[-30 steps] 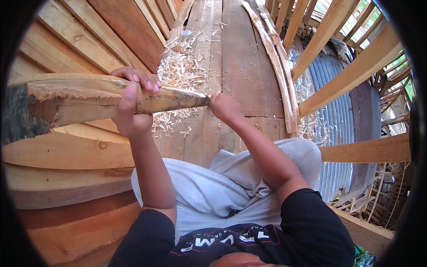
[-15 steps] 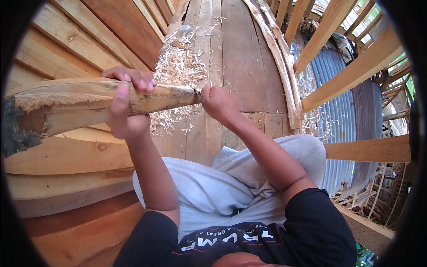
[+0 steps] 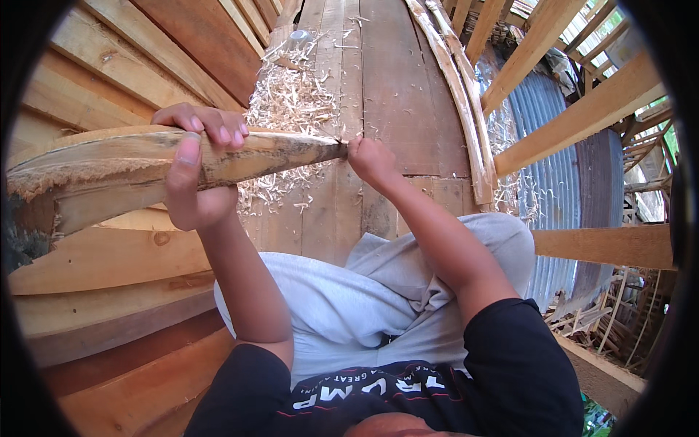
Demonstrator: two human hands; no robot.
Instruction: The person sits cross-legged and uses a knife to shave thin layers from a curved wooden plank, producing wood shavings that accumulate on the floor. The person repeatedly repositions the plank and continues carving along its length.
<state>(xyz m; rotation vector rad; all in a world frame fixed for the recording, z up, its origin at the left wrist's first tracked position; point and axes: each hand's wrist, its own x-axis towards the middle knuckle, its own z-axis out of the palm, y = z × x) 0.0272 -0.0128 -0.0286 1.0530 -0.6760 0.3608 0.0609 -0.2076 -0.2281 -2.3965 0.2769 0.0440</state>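
Note:
A long, curved piece of wood (image 3: 269,155) lies across the left side of the view, thick and rough at the left and tapering to a narrow, dark end at the right. My left hand (image 3: 191,180) clasps it about midway, fingers over the far side and thumb on the near face. At the tapered end my right hand (image 3: 372,159) is closed in a fist, touching or very near the dark tip. What lies inside that fist is hidden.
Curly wood shavings (image 3: 290,91) cover part of the plank floor (image 3: 408,102), with a small clear cup (image 3: 298,38) among them. Stacked boards (image 3: 124,258) stand at the left. Two long pale strips (image 3: 466,109) lie at the right, beside posts (image 3: 582,109) and corrugated metal sheets (image 3: 546,146).
My right hand has shifted a little to the right, along with the dark tip beside it. My left hand sits slightly farther left, so the two hands are wider apart.

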